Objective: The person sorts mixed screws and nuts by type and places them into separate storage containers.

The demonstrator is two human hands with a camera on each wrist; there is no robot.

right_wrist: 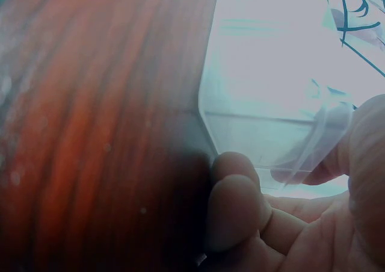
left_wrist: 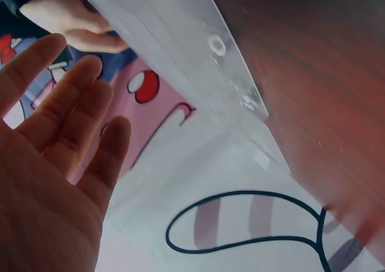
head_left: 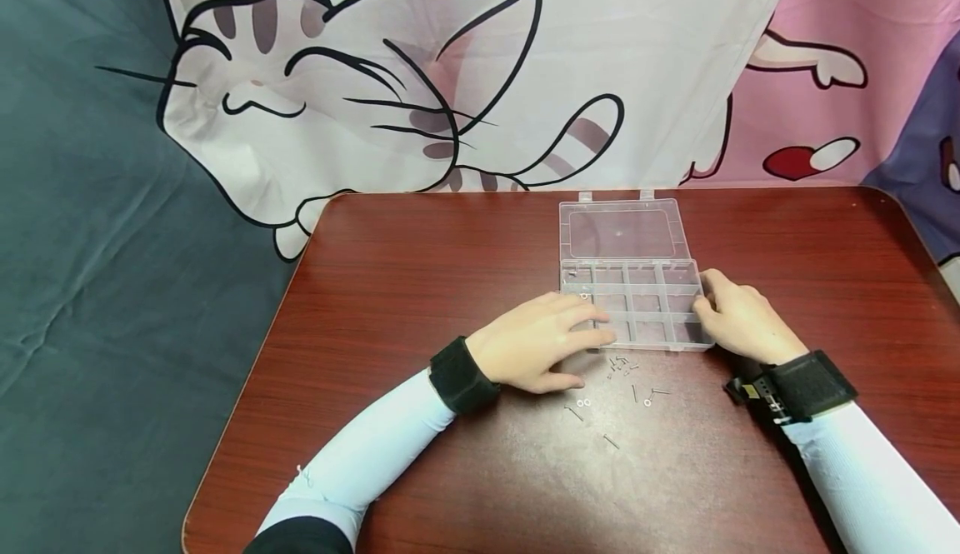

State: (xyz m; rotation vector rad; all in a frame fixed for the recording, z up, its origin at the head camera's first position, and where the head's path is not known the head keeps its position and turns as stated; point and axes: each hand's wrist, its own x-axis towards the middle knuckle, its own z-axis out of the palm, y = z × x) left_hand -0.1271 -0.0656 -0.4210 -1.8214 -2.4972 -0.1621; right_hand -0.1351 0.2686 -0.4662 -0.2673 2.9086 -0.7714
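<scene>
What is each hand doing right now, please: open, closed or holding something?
Left hand: open, holding nothing.
Right hand: fingers curled, holding the clear box at its right side.

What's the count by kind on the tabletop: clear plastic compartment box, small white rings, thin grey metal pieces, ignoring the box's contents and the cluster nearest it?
Clear plastic compartment box: 1
Small white rings: 3
Thin grey metal pieces: 4
Total: 8
</scene>
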